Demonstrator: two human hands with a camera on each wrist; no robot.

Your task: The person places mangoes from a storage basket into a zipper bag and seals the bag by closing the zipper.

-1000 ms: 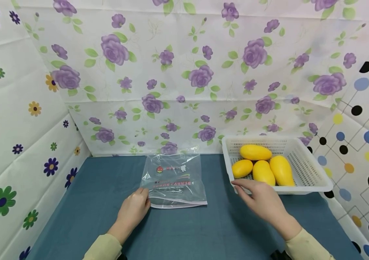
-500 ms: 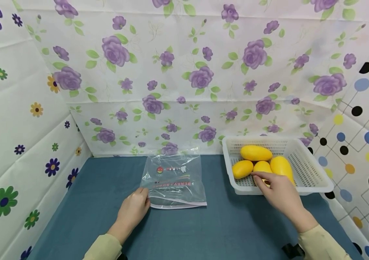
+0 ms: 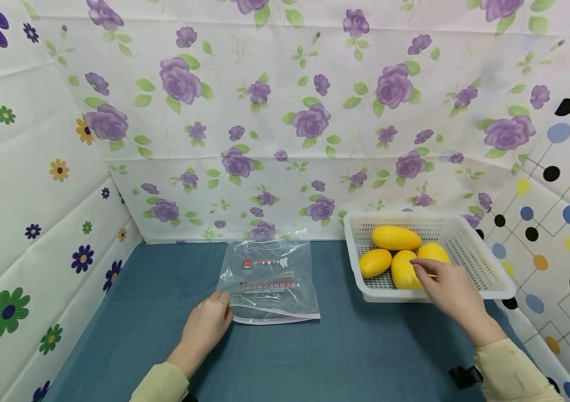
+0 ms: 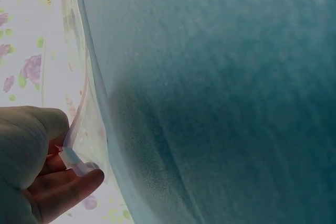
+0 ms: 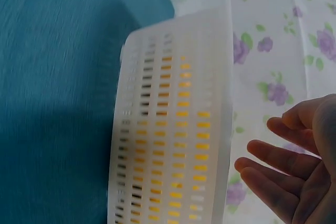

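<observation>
A clear zip bag with printed lettering lies flat on the table, its sealing strip toward me. My left hand pinches the bag's near left corner; in the left wrist view, thumb and fingers close on the edge of the plastic. At the right, a white perforated basket holds several yellow mangoes. Over the basket's front rim hovers my right hand, partly hiding the rightmost mango. The right wrist view shows its fingers loosely bent, apart from the basket wall, gripping nothing.
A blue-green cloth covers the table. Behind it rises a white sheet with purple roses. Patterned sheets stand at both sides; the basket's right end sits close to the dotted one.
My right hand has moved to the right, from the basket's front left corner past the middle mango to the rightmost one. The left hand keeps its place on the bag.
</observation>
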